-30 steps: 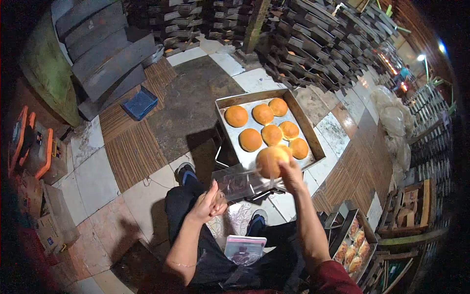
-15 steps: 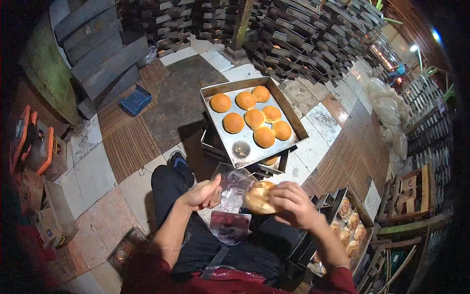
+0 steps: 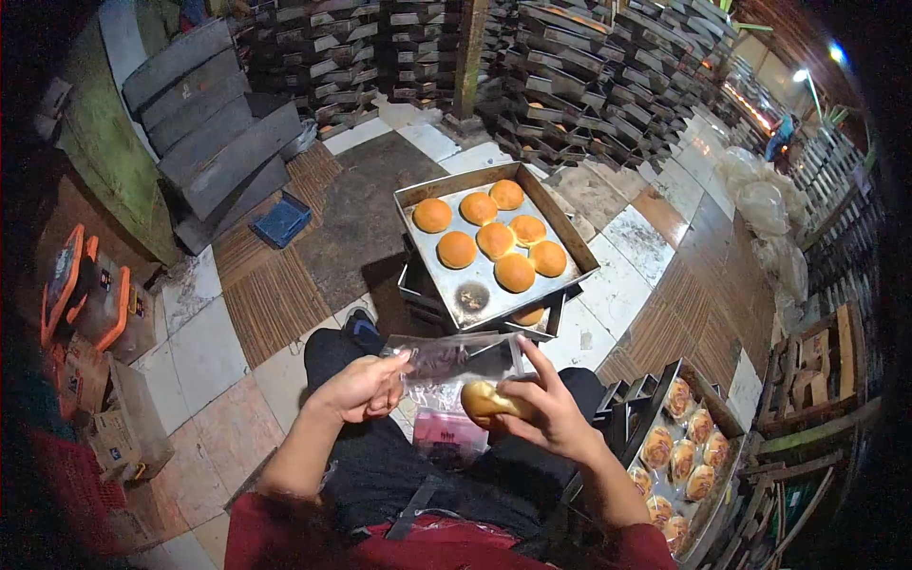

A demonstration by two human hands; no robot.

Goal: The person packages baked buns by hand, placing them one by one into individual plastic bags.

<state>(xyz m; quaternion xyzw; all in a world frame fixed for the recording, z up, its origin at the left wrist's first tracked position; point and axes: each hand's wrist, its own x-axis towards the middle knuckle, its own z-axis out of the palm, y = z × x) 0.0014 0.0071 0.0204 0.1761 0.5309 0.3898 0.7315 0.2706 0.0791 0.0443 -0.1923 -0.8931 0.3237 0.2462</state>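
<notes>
A bun held beside a clear bag, over a tiled bakery floor.

The floor [image 3: 199, 351] is pale tile patched with woven mats and one dark worn square, and stacked trays [image 3: 589, 85] wall the far side under dim lamps. The person sits. The left hand [image 3: 361, 388] pinches a clear plastic bag [image 3: 451, 359] by its edge, and the right hand [image 3: 541, 410] is curled round a bun [image 3: 489, 399] just below the bag, above the lap. Ahead, a metal tray [image 3: 480, 281] carries seven more buns [image 3: 496, 239] on top of other trays. A blue basket [image 3: 282, 220] lies on a mat, and orange-lidded boxes [image 3: 90, 294] and cartons [image 3: 109, 427] stand at the left. A tray of wrapped buns [image 3: 703, 388] and white sacks [image 3: 765, 214] are on the right. A pink-labelled packet [image 3: 445, 429] rests on the lap, its writing too small to read.
</notes>
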